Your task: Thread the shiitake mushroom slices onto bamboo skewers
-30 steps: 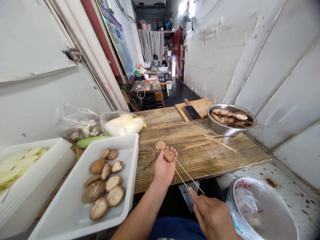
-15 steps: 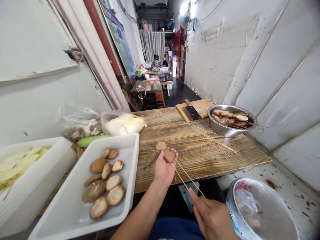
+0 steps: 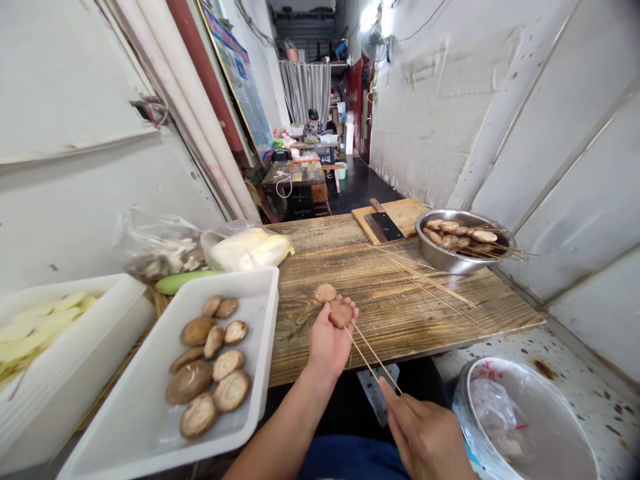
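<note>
Brown mushroom caps [image 3: 341,314] rest in my left hand [image 3: 327,341], its fingers curled around them from below. Another cap [image 3: 325,293] shows just beyond the fingers, over the table. Two thin wooden skewers [image 3: 369,353] run from the caps back to my right hand [image 3: 425,427], which is closed on their near ends. To the left, a white plastic tray [image 3: 273,320] contains several loose mushrooms [image 3: 233,391], some cap up and some underside up. A steel bowl [image 3: 445,265] at the right holds skewered mushrooms [image 3: 457,235].
Loose skewers [image 3: 435,287] lie on the wooden table [image 3: 320,250]. A cleaver [image 3: 384,227] rests on a cutting board [image 3: 407,215]. Bagged vegetables [image 3: 247,248] and a tub of pale slices [image 3: 47,320] are at left. A lined bin [image 3: 530,427] stands lower right; a person [image 3: 313,125] sits far back.
The right hand's grip sits slightly farther along the skewers, with the second skewer's near end now closer to the fingers. The left hand and caps have barely shifted.
</note>
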`<move>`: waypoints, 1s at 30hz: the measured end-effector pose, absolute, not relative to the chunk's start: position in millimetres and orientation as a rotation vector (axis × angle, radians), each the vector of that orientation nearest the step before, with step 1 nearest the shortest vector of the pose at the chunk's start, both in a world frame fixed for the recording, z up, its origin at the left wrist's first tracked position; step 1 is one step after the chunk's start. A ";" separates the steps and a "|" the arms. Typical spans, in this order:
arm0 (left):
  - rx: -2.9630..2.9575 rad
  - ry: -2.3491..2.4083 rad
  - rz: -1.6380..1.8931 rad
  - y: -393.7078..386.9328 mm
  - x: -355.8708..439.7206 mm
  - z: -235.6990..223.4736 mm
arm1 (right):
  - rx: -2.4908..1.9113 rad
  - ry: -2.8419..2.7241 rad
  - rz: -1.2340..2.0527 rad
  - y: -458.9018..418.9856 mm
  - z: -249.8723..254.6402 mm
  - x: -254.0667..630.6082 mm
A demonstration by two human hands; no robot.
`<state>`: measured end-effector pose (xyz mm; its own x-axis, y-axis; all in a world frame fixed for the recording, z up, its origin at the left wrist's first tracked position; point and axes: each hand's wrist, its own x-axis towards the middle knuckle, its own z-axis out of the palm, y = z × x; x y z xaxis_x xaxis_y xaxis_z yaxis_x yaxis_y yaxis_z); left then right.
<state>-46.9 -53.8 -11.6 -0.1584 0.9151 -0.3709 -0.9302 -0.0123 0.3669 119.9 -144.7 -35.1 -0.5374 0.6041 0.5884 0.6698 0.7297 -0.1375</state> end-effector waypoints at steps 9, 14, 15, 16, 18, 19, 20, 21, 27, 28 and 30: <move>0.025 0.554 1.589 -62.9 -42.0 -4.5 | -1.018 -2.251 -0.170 -145.7 -57.3 122.6; 0.009 0.546 1.573 -68.0 -37.5 1.4 | -0.982 -2.198 -0.196 -143.7 -47.1 115.3; 0.011 0.546 1.572 -69.0 -36.6 2.4 | -0.975 -2.191 -0.211 -143.2 -43.4 113.8; 0.015 0.546 1.570 -69.8 -35.7 3.1 | -0.970 -2.186 -0.233 -142.7 -39.8 112.6; 0.023 0.549 1.566 -71.1 -34.0 3.2 | -0.968 -2.174 -0.292 -141.8 -34.1 110.4; 0.025 0.550 1.566 -71.7 -33.1 2.8 | -0.975 -2.165 -0.321 -141.3 -32.3 109.5; 0.028 0.552 1.567 -72.3 -32.3 2.3 | -0.979 -2.160 -0.341 -140.8 -31.1 108.6; 0.033 0.551 1.570 -73.0 -31.5 1.8 | -0.981 -2.155 -0.355 -140.2 -30.5 107.6; 0.085 0.537 1.580 -79.9 -26.1 4.6 | -0.945 -2.102 -0.383 -137.4 -29.0 101.4; 0.089 0.540 1.583 -81.1 -25.3 5.8 | -0.943 -2.098 -0.385 -137.0 -28.6 100.6; 0.101 0.538 1.585 -83.3 -23.9 7.6 | -0.942 -2.098 -0.388 -136.5 -27.8 99.7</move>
